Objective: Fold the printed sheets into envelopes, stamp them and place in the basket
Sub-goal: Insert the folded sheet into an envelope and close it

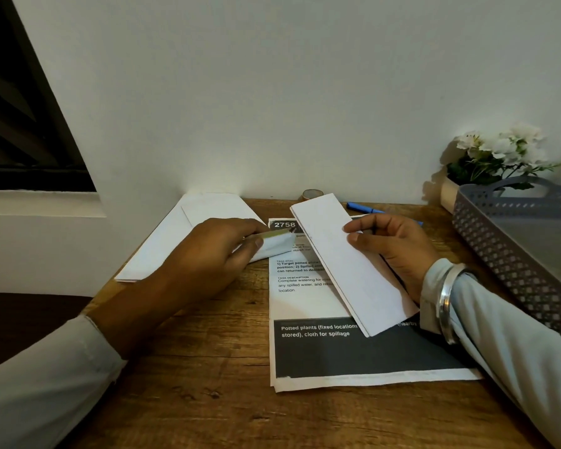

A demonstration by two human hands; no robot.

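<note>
Standing at three o'clock, the grey perforated plastic basket (499,241) shows no contents. A folded white paper sheet (347,260) is pinched by the right hand (399,251) over the printed sheets (308,348); a white envelope (272,244) is gripped by the left hand (208,254) at ten o'clock on the grained wooden table (208,367).

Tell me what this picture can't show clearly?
Head view only:
- Basket: inside washed out, far side cut by the right edge.
- Printed sheet: text partly hidden by the folded paper in the right hand.
- Object in the left hand: fingers cover it.
</note>
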